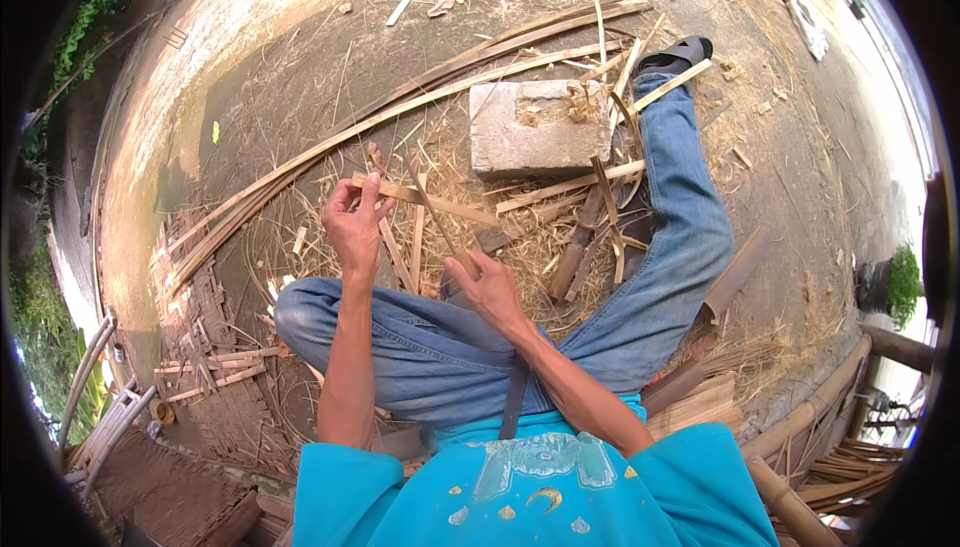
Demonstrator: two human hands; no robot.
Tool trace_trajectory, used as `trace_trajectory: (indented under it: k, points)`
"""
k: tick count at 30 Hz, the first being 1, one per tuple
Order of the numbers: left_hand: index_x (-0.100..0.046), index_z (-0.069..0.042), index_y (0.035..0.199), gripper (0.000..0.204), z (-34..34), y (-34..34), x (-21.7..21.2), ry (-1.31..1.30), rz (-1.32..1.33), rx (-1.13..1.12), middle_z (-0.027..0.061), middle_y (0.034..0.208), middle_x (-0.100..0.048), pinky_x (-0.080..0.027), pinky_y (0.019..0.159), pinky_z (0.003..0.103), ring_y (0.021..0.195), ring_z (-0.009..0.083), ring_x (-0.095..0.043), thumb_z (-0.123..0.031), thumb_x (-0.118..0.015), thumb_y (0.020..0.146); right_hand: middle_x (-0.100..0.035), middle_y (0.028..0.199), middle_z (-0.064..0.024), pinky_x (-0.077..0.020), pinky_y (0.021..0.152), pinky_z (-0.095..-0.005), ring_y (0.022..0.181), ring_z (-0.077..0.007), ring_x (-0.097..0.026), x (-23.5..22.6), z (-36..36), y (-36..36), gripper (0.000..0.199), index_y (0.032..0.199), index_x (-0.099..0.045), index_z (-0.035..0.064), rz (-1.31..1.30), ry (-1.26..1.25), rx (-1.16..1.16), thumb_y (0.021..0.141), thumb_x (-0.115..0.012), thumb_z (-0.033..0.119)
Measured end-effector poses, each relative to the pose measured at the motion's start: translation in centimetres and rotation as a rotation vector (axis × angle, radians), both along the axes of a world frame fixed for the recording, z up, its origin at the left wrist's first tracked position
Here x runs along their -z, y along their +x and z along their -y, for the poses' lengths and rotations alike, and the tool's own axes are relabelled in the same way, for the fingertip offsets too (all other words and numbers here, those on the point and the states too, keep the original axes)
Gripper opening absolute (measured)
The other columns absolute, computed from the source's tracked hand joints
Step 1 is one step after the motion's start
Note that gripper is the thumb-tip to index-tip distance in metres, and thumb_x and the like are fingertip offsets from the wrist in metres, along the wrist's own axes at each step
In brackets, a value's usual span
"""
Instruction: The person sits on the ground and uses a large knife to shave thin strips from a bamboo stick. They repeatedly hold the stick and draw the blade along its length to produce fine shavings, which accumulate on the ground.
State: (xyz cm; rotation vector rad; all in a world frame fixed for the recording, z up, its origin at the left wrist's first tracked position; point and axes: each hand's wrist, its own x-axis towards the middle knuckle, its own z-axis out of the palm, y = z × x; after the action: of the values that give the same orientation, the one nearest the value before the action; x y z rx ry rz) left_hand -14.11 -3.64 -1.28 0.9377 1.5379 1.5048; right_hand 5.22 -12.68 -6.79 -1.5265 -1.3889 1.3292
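Observation:
My left hand (354,232) pinches one end of a pale bamboo strip (450,206) between thumb and fingers. The strip slants right and slightly down, over the shavings. In my right hand (492,292) is a thin, dark, knife-like tool (432,205); its narrow length points up and left, crossing the strip. Whether its edge touches the strip I cannot tell. Just beyond my left fingers lies a small brown piece (376,156) of unclear kind. A pale, worn block (540,137) rests on the ground ahead, with curled shavings on its top.
Long bamboo strips (400,99) curve across the ground left of the block. Split bamboo pieces (585,237) lie between the block and my outstretched right leg (685,187). My bent left leg (420,337) is under my forearms. Bamboo poles (815,412) stand at the right edge.

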Motion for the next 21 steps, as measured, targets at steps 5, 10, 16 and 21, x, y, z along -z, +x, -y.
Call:
trace_trajectory:
  k: [5, 10, 16, 21]
  points:
    - [-0.068, -0.002, 0.096, 0.014, -0.2, -0.9, 0.5, -0.039, 0.049, -0.025, 0.003, 0.091, -0.069, -0.067, 0.077, 0.033, 0.086, 0.0122, -0.069, -0.016, -0.073, 0.099, -0.056, 0.062, -0.0141, -0.0443, 0.056, -0.0395, 0.055, -0.0209, -0.052, 8.5, 1.7, 3.4, 0.05, 0.086, -0.066, -0.0014, 0.025, -0.177, 0.159, 0.097, -0.069, 0.047]
    - [-0.069, -0.003, 0.099, 0.018, -0.8, 0.0, -0.6, -0.105, 0.102, -0.012, 0.0076, 0.101, -0.073, -0.066, 0.082, 0.034, 0.09, 0.0161, -0.073, -0.021, -0.072, 0.1, -0.06, 0.064, -0.0094, -0.0471, 0.055, -0.0358, 0.055, -0.0167, -0.057, 13.7, 2.9, 6.1, 0.055, 0.093, -0.07, -0.001, 0.016, -0.323, 0.163, 0.096, -0.068, 0.053]
    - [-0.063, -0.002, 0.118, 0.029, 0.1, -0.8, -0.4, -0.104, 0.091, 0.043, 0.0117, 0.111, -0.072, -0.065, 0.088, 0.038, 0.101, 0.0205, -0.073, -0.029, -0.061, 0.107, -0.058, 0.068, -0.0017, -0.0472, 0.049, -0.0254, 0.055, -0.0096, -0.056, 8.9, 0.6, 7.4, 0.054, 0.103, -0.069, 0.0019, -0.296, -0.715, 0.169, 0.1, -0.063, 0.055]
    - [-0.056, -0.003, 0.129, 0.034, -0.1, -0.3, 0.1, -0.101, -0.021, 0.105, 0.0105, 0.108, -0.069, -0.061, 0.094, 0.04, 0.108, 0.0226, -0.071, -0.031, -0.051, 0.111, -0.058, 0.069, -0.0008, -0.046, 0.049, -0.0251, 0.055, -0.0088, -0.055, 8.9, 0.5, 7.6, 0.053, 0.104, -0.069, 0.0022, -0.284, -0.698, 0.146, 0.1, -0.063, 0.055]
